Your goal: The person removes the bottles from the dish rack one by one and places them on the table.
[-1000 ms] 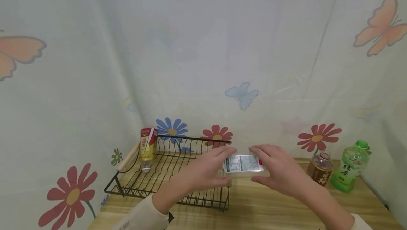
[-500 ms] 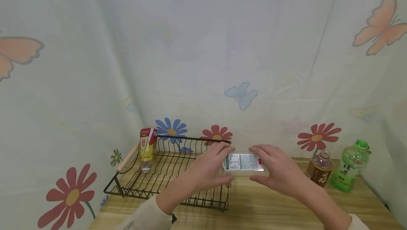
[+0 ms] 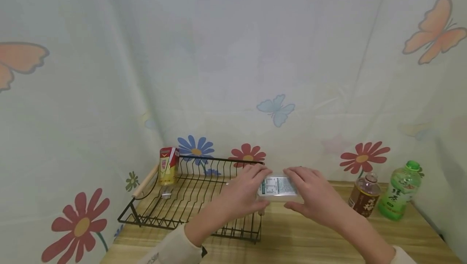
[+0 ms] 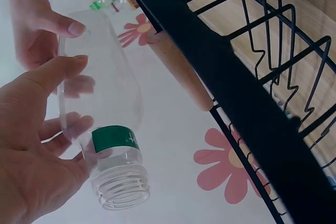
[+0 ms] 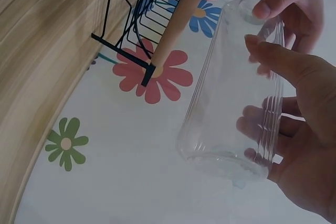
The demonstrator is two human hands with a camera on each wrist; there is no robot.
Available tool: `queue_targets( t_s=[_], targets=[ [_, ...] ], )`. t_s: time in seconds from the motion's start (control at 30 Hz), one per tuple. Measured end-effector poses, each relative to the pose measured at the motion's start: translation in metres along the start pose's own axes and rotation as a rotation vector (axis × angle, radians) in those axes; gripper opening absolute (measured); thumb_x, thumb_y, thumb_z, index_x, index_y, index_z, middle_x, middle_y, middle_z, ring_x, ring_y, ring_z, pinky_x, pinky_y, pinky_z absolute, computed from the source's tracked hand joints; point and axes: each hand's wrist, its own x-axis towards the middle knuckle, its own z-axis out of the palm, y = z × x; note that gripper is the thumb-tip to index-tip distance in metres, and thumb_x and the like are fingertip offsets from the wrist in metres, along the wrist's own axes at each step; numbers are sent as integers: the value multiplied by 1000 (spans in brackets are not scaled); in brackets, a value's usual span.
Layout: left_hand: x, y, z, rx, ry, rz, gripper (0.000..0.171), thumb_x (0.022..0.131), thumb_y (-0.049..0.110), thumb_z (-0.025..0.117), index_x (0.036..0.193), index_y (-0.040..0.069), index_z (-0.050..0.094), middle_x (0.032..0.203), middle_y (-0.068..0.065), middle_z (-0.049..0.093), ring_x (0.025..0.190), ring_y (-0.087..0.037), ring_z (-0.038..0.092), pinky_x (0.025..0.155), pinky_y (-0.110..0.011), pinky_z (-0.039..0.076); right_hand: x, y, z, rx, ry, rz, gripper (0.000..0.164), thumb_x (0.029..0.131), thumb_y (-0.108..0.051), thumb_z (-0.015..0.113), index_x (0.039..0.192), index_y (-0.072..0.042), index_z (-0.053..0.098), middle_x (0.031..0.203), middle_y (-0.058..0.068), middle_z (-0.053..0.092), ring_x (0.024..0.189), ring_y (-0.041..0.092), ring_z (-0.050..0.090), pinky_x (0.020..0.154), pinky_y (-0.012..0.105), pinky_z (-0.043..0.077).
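Both of my hands hold a clear plastic bottle (image 3: pixel 279 187) sideways, above the table and right by the rack's right end. In the left wrist view, my left hand (image 4: pixel 39 135) grips the half near the bare threaded neck (image 4: pixel 122 190), beside a green label band (image 4: pixel 116 139). My right hand (image 5: pixel 304 114) grips the half near the base, its fingers showing through the clear wall in the right wrist view. From the head, a printed label (image 3: pixel 275 185) faces up between the left hand (image 3: pixel 240 193) and right hand (image 3: pixel 311 193).
A black wire rack (image 3: pixel 189 199) with wooden handles (image 3: pixel 146 181) stands at left on the wooden table (image 3: pixel 299 235). A red and yellow drink package (image 3: pixel 169 166) leans in its far left corner. At right stand a brown-labelled bottle (image 3: pixel 366 195) and a green bottle (image 3: pixel 401 191).
The right hand has slid slightly left over the bottle, and its fingers now cover the red patch on the label. Both hands keep their grip. The head view has shifted a little.
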Motion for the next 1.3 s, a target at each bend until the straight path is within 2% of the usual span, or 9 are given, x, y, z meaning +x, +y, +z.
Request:
queue_targets(
  t_s=[0.37,0.7,1.07,1.3],
  targets=[
    [0,6,1,36,9,3,81,86,39,90,154,14,52,151,0,52,136,-21,49,97,-36,59,2,-5,5,-52,21,-3,89,70,-42,100,141,-4,61,135,11,66,123,33,63,102,55,52],
    [2,9,7,70,38,35,81,84,39,92,151,11,55,145,-2,55,130,-20,52,100,-30,56,1,-5,9,-68,37,2,89,65,-40,103,137,-5,63,130,9,67,122,33,63,99,56,53],
    [6,10,11,164,49,60,86,81,47,92,150,11,55,144,-2,56,128,-19,55,105,-29,52,-3,0,9,-29,29,24,88,68,-40,102,139,-7,63,133,8,67,126,34,60,101,59,51],
    [4,10,11,162,33,46,88,80,50,93,150,12,55,142,0,56,124,-18,56,103,-28,53,-5,1,9,14,22,35,87,68,-39,102,140,-8,63,135,9,66,128,34,59,104,58,49]
  ],
)
